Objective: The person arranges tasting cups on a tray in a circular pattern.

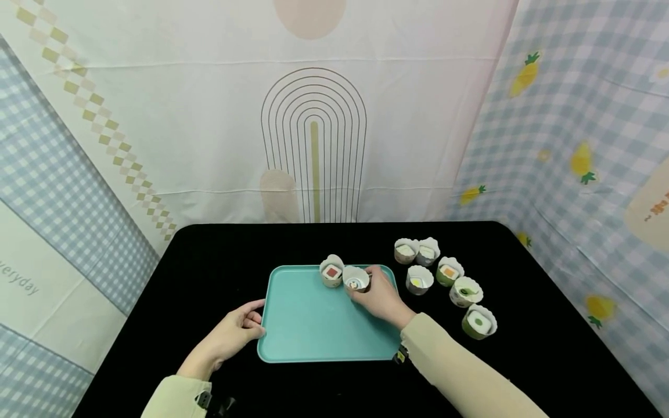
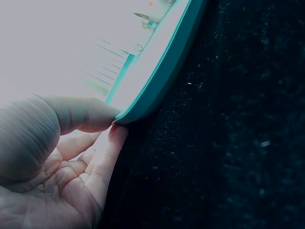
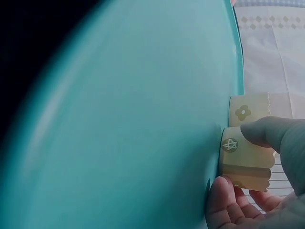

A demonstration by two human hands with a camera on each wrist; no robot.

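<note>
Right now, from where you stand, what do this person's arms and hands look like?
The left hand and right hand are human hands without gloves. The left sleeve and right sleeve are plain, long and pale cream. Each cuff has a small dark device: the left device is blackish, the right device carries a yellow mark.

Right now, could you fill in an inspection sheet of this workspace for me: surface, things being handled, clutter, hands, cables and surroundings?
Surface: black table, with a teal tray on it.
Things being handled: a held cup beside a cup with a red square inside, both at the tray's far side; six other cups to the tray's right.
Clutter: a few pale specks on the black surface.
Hands: left hand pinches the tray's rim; right hand grips one cup.
Cables: nothing seen.
Surroundings: patterned cloth behind and at both sides.
</note>
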